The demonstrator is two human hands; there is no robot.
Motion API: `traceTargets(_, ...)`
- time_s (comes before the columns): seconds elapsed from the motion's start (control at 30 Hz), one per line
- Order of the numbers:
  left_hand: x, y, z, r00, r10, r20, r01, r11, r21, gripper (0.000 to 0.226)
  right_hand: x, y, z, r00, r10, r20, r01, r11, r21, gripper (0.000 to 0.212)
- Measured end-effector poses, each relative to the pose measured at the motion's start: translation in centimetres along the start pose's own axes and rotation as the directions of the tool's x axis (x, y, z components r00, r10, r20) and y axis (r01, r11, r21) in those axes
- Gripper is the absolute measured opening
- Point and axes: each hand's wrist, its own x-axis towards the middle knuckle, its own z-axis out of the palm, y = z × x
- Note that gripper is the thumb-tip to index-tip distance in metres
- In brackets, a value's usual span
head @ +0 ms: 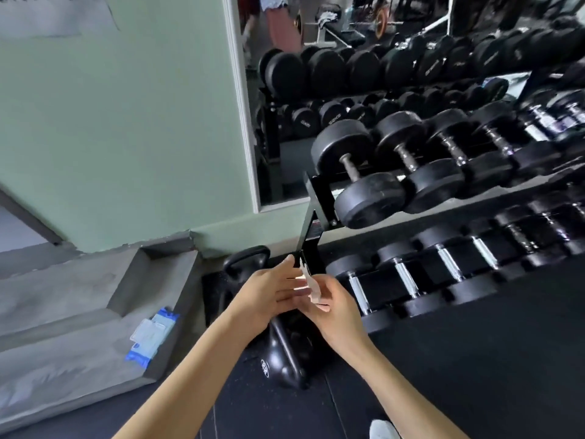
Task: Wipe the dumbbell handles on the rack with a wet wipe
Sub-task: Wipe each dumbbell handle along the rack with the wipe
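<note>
A small white wet wipe (311,288) sits between my two hands, low in the middle of the view. My right hand (335,312) pinches it with curled fingers. My left hand (269,293) has its fingers stretched out straight, touching the wipe's left side. Both hands hover in front of the black rack's end post (308,245). To the right, black dumbbells fill the rack: the nearest upper one has a metal handle (350,167), and the lower row shows shiny chrome handles (406,278).
A blue and white wipe packet (152,334) lies on the grey concrete step at left. Black kettlebells (281,353) stand on the dark rubber floor below my hands. A mirror (348,58) behind the rack reflects more dumbbells and a person. A green wall stands at left.
</note>
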Motion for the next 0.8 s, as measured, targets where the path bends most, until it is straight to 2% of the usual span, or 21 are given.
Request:
traceTargets(0.1,2.1,1.4,6.5,0.997,0.014,0.080,-0.022,0.994,0.107,0.035,1.3,1.1,-7.1,0.996,-0.019,-0.089,0.017,0.999,-0.028,0.013)
traceTargets(0.2,4.2,2.6,12.6,0.988,0.059,0.141,-0.095,0.960,0.262,0.027,3.4,2.1,-14.4,0.993,-0.020,-0.113,0.013,0.998,-0.064,0.011)
traceTargets(0.3,6.3,3.7,18.3,0.987,0.086,0.133,-0.122,0.949,0.290,0.023,6.0,2.6,-21.4,0.992,-0.062,-0.110,0.051,0.993,-0.107,0.010)
traceTargets(0.43,9.6,4.8,22.1,0.984,0.168,-0.067,-0.145,0.955,0.258,0.020,10.5,3.0,-27.6,0.983,-0.126,-0.134,0.103,0.981,-0.165,0.015)
traceTargets(0.57,13.3,5.8,22.0,0.920,0.235,-0.313,-0.155,0.953,0.261,0.015,16.3,2.5,-30.1,0.977,-0.140,-0.163,0.116,0.982,-0.148,0.021)
traceTargets(0.67,17.0,7.1,20.5,0.864,0.281,-0.419,-0.136,0.929,0.343,0.014,21.2,1.8,-30.1,0.973,-0.126,-0.194,0.103,0.987,-0.126,0.020)
traceTargets(0.8,22.4,10.1,18.8,0.798,0.361,-0.482,-0.140,0.890,0.435,0.016,27.4,1.3,-29.4,0.955,-0.117,-0.274,0.061,0.977,-0.205,0.026)
